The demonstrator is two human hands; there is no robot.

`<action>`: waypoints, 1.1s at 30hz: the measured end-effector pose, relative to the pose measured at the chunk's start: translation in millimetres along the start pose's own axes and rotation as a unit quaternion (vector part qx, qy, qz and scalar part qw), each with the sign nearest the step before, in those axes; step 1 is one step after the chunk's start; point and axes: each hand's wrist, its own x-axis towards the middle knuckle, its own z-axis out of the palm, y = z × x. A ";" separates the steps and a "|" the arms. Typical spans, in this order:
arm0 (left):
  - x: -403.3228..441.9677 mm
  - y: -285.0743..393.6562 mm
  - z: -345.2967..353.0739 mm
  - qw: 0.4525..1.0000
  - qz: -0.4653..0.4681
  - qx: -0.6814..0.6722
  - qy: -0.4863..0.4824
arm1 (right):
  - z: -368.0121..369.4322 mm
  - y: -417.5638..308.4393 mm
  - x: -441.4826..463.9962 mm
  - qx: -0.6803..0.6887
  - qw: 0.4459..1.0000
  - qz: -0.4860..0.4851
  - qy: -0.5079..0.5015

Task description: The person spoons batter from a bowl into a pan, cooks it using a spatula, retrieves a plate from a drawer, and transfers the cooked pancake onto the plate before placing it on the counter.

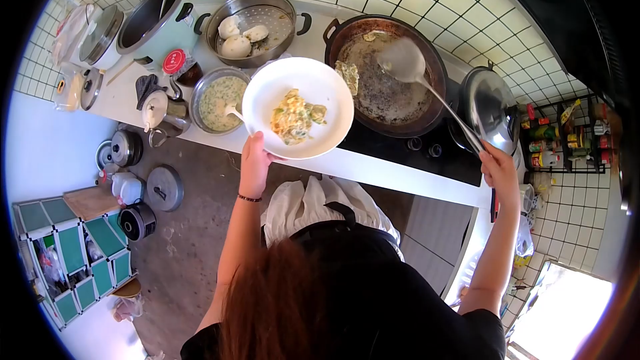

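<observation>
My left hand [257, 155] grips the lower left rim of a white plate [267, 93], which holds a small heap of cooked food [293, 120]. My right hand [492, 160] is closed round the handle of a metal spatula [404, 61]. The spatula's broad blade is over the dark wok [387, 107], inside its upper part. A flat piece of food [347, 79] lies at the wok's left edge, close to the plate's right rim. Oily residue coats the wok's bottom.
Left of the plate are a bowl of green-flecked batter [220, 101], a steamer pan [267, 10] with buns, a red-lidded jar [181, 65] and a rice cooker [152, 25]. A lidded pot [490, 103] stands right of the wok, near a spice rack [567, 135].
</observation>
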 end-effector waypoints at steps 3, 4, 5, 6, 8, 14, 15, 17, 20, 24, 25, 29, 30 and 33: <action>-9.0 0.7 -19.8 1.000 0.005 0.004 0.030 | -12.7 14.0 40.4 -0.085 0.994 0.060 -0.020; -11.4 0.1 -26.2 0.999 0.007 0.009 0.036 | -17.0 20.1 54.2 -0.090 0.992 0.074 -0.043; -14.0 0.0 -32.2 0.999 0.009 0.014 0.042 | -20.5 25.0 67.2 -0.095 0.990 0.087 -0.065; -17.2 0.4 -36.1 0.999 0.012 0.017 0.049 | -19.8 21.5 76.0 -0.101 0.986 0.099 -0.088; -22.7 1.5 -40.4 0.997 0.022 0.018 0.065 | -17.7 10.4 91.6 -0.102 0.981 0.105 -0.130; -36.2 0.0 -51.3 0.994 0.034 0.020 0.102 | 32.0 2.6 139.7 -0.032 0.966 0.103 -0.237; -38.5 -0.6 -53.2 0.993 0.038 0.022 0.105 | 44.4 7.6 146.6 -0.009 0.969 0.098 -0.225; -42.9 -0.6 -56.4 0.993 0.044 0.023 0.109 | 68.5 14.5 152.5 0.035 0.975 0.090 -0.201; -47.1 1.1 -57.4 0.992 0.049 0.022 0.114 | 93.3 21.5 155.9 0.101 0.977 0.093 -0.164; -50.5 4.0 -56.4 0.991 0.047 0.025 0.122 | 101.8 30.3 156.4 0.146 0.977 0.095 -0.124; -50.6 3.2 -57.3 0.991 0.046 0.027 0.120 | 101.0 31.4 155.7 0.141 0.979 0.085 -0.117; -46.4 3.3 -57.3 0.993 0.042 0.032 0.109 | 94.2 29.1 142.3 0.143 0.984 0.043 -0.097; -44.8 3.9 -54.2 0.992 0.042 0.034 0.112 | 90.7 30.4 139.8 0.146 0.984 0.040 -0.096; -36.6 1.7 -52.6 0.994 0.032 0.046 0.092 | 77.2 34.9 131.8 0.148 0.984 0.029 -0.089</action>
